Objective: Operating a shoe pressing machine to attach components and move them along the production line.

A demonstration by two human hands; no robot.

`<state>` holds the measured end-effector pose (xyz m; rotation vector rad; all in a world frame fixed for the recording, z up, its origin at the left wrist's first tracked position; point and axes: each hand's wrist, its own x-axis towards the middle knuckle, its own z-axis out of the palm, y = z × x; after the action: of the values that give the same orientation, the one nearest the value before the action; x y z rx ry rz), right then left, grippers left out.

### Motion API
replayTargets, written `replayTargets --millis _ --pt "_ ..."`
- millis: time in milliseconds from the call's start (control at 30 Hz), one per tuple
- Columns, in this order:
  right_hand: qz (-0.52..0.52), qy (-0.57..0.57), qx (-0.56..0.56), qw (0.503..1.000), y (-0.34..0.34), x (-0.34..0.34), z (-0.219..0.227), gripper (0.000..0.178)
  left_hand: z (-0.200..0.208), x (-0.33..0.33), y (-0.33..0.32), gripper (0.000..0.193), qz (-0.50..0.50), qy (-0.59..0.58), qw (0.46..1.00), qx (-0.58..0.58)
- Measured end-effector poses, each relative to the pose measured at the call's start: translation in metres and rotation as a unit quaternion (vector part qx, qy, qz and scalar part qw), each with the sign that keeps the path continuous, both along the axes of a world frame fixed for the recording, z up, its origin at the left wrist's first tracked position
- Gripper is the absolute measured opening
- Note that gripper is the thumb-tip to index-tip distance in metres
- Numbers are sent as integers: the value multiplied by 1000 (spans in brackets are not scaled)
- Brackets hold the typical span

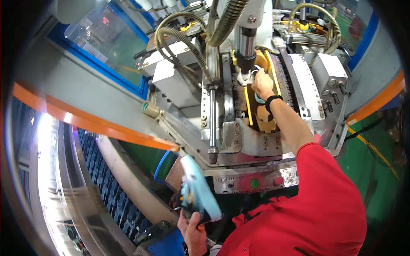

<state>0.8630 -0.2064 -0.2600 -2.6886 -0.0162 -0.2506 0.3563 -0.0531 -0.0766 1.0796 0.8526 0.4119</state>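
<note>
My left hand [194, 232], at the lower middle, is closed round the heel end of a shoe [197, 187]. The shoe is tilted, with its pale blue sole turned up and right and a dark upper below; motion blurs it a little. My right arm stretches forward into the machine [273, 123]. There my right hand [263, 84] is closed beside the dark tip of a vertical press rod [246, 59], between yellow side pads [273, 70]. A white and black piece shows by its fingers, and a teal piece [259, 99] below; the hand hides most of both.
A control panel with a green button [255, 183] and a red button [278, 181] runs along the machine's front. A metal cylinder rod [212, 119] stands left of the pads. An orange-edged guard [102, 128] and a blue slatted conveyor [106, 183] lie to the left.
</note>
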Motion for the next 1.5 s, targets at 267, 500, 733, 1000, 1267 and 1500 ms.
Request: replayTargets --millis 267,500,733,1000,1267,1500 --pt "237 -59 99 965 -17 -172 75 39 -40 -83 -11 30 195 1 981 5" --pt "455 36 130 880 -27 -360 -60 13 -46 -71 -46 21 190 19 980 -63" --pt "468 60 115 874 -29 -362 -119 28 -33 -71 -73 23 169 13 984 -51" --pt "244 -340 329 847 -59 -177 219 31 -49 -78 -64 21 195 2 979 -57" --pt "243 -205 492 811 -41 -45 319 24 -66 -81 -76 21 165 -15 985 -51" --pt "241 -298 495 780 -31 -45 316 34 -61 -111 -102 22 232 -12 972 -47"
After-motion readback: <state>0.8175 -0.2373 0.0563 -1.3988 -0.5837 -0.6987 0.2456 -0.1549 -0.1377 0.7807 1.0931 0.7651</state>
